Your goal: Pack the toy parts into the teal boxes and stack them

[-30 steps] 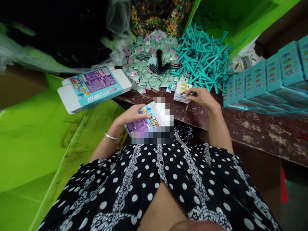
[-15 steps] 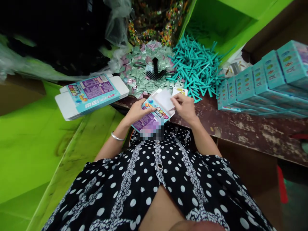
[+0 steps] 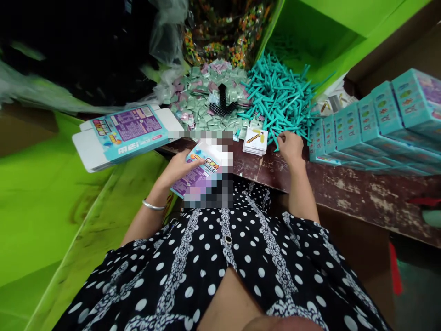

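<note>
My left hand is closed around a purple and blue printed carton, held tilted over my lap at the table edge. Blurred blocks cover part of the carton's open end. My right hand is at the near edge of a pile of thin teal plastic sticks, its fingertips pinched on one stick. Between the hands lies a small stack of white cards with a pickaxe picture on top.
Flat cartons are stacked at the left. Small green and pink sachets lie heaped behind, with a black three-armed piece on them. A clear bag of colourful bits stands farther back. Teal boxes line the right side.
My right hand has left the carton and moved right to the teal sticks. The white insert it held at the carton's opening is out of its fingers. My left hand shifted left with the carton.
</note>
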Available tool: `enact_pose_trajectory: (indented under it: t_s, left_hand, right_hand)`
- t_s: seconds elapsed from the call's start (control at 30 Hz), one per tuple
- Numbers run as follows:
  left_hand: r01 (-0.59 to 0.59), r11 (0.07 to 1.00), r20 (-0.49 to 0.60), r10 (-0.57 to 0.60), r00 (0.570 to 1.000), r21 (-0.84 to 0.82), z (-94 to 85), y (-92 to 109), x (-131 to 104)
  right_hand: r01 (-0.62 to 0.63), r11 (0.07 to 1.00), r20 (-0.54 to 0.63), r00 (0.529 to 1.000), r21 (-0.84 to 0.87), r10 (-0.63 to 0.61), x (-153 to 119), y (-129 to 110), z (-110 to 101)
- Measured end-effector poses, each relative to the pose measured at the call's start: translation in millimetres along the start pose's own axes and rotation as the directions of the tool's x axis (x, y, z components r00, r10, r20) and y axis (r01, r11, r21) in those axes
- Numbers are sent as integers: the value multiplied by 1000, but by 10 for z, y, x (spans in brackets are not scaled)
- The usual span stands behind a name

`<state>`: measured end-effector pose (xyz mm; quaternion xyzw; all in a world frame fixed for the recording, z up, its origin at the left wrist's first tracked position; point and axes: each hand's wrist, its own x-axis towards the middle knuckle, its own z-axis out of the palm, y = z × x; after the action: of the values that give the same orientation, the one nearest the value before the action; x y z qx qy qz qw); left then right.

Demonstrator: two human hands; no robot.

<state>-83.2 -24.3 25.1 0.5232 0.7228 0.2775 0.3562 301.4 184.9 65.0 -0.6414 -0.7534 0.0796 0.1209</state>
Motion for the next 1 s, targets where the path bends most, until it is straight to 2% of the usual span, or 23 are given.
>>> enact_pose_trajectory:
  t_s: [0.07, 0.1, 0.2, 0.3, 0.4, 0.47, 0.53, 0.63, 0.7, 0.77, 0.8, 0.83, 0.9, 0.97, 1.0]
  left_hand:
    - [26, 999, 25, -25, 999, -42, -13, -78, -29]
    - [35, 997, 31, -33, 999, -61, -15, -101, -38]
    - [31, 996, 32, -29, 999, -79, -8, -101, -39]
    - [28, 998, 33, -26, 999, -54, 1, -48, -18]
    - [37, 999, 44, -36, 998, -25, -16, -15, -6]
    - [38, 999, 45, -37, 998, -28, -40, -19, -3]
    - [44, 998, 41, -43, 998, -33, -62, -30, 7]
    - [39, 999, 29, -38, 999, -25, -65, -20, 55]
    - [17, 999, 15, -16, 1000, -30, -39, 24, 105]
    - [-12, 999, 11, 12, 1000, -48, 2, 88, 154]
    - [-27, 998, 13, 27, 1000, -58, 24, 120, 174]
    - [-41, 997, 19, 43, 999, -67, 45, 147, 189]
    - [-62, 995, 31, 65, 997, -77, 77, 178, 205]
    - [-67, 995, 38, 70, 997, -74, 98, 173, 208]
    - [-63, 995, 38, 66, 997, -72, 106, 161, 208]
  right_hand:
    - [176, 984, -27, 984, 18, -175, -6, -213, 80]
    - [278, 960, -22, 960, 19, -278, 5, -361, 130]
    - [522, 853, 99, 849, -11, -519, 96, -882, 308]
    - [635, 769, 245, 760, -80, -602, 213, -1324, 463]
    - [647, 749, 318, 747, -143, -584, 301, -1532, 534]
    - [598, 788, 313, 784, -147, -536, 348, -1550, 533]
    - [512, 853, 226, 847, -103, -482, 368, -1519, 510]
    - [383, 910, 42, 918, 158, -394, 274, -1485, 465]
    - [311, 853, 76, 924, 418, -374, 113, -1491, 436]
    - [253, 767, 187, 881, 590, -434, -63, -1475, 393]
    - [245, 746, 219, 858, 619, -464, -128, -1435, 362]
    - [255, 748, 220, 854, 613, -471, -166, -1361, 322]
    - [275, 822, 134, 912, 498, -387, -145, -1103, 232]
    - [183, 940, -8, 982, 286, -189, -28, -738, 163]
    - [98, 981, -51, 995, 170, -91, 41, -545, 150]
